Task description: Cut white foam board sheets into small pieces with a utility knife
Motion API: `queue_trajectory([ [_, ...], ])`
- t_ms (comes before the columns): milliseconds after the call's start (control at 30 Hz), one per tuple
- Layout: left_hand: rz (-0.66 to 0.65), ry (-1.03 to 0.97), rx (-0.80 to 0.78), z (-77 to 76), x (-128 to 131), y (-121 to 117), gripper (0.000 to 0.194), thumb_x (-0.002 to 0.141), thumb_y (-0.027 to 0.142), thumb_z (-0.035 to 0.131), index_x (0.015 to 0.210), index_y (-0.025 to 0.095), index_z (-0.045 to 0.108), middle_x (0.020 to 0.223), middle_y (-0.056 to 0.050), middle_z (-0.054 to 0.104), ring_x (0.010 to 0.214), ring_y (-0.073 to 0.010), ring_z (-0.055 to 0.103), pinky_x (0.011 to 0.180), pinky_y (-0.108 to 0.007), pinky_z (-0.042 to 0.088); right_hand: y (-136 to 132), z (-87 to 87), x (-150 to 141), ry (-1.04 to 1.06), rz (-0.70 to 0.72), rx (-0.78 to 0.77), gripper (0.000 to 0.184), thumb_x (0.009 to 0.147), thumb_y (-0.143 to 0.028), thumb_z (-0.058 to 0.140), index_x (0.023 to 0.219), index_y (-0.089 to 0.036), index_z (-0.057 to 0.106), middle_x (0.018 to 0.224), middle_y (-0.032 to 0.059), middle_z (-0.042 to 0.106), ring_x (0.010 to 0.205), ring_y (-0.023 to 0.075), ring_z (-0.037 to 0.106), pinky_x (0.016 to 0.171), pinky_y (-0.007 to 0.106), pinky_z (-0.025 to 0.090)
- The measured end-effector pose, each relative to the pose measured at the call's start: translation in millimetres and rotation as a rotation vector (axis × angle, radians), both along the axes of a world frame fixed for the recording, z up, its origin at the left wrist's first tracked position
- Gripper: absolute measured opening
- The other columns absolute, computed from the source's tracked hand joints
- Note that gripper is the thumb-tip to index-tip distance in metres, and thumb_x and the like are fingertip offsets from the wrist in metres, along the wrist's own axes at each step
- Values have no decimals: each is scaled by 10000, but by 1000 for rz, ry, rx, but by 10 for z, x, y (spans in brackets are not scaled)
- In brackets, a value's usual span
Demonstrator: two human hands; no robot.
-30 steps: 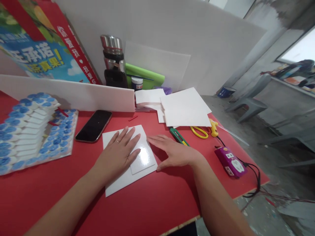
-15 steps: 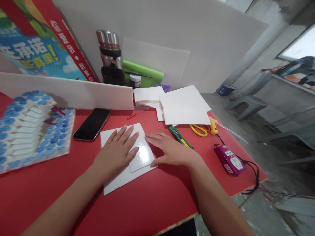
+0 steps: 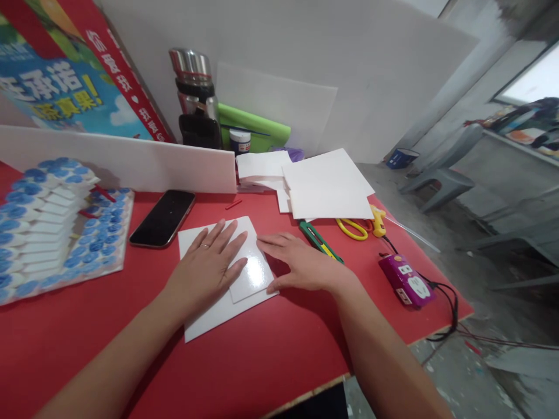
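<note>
Left hand [image 3: 204, 263] flat on white boards [image 3: 254, 269], lidded jar [image 3: 240, 142] beyond

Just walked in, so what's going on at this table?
A person's bare left grip lies spread flat over a glossy white rectangular panel and the larger white board beneath it. The right grip is at the panel's right edge. Both pieces lie on a red tabletop, with a black rectangular phone to their upper left and a long green utility knife beyond the right grip.
</note>
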State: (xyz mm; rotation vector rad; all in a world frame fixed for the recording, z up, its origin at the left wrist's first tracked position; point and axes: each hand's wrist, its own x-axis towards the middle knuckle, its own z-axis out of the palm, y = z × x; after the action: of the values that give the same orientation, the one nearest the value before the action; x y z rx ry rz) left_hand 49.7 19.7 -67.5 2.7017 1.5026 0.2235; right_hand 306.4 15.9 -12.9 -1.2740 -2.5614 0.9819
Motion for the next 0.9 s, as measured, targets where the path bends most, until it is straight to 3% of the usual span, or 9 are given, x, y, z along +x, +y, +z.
queue_trajectory([
  [533,-8,-6,28,-28,-8,27,606,1068,516,314,1579,228,465,1711,-75,318,1603,-297,226,1281,-532,227,-1,-23,-3,-10,-2,29,932,808,-533,840,1595,-228,445,1682,79,383,1529,311,320,1240,475,322],
  [900,-23,-6,45,130,173,55,613,1039,508,400,1481,112,555,1581,-219,494,1491,-405,404,1209,-602,309,1,-30,-4,-6,-10,21,933,803,-529,844,1595,-237,444,1669,84,400,1528,309,313,1234,478,328],
])
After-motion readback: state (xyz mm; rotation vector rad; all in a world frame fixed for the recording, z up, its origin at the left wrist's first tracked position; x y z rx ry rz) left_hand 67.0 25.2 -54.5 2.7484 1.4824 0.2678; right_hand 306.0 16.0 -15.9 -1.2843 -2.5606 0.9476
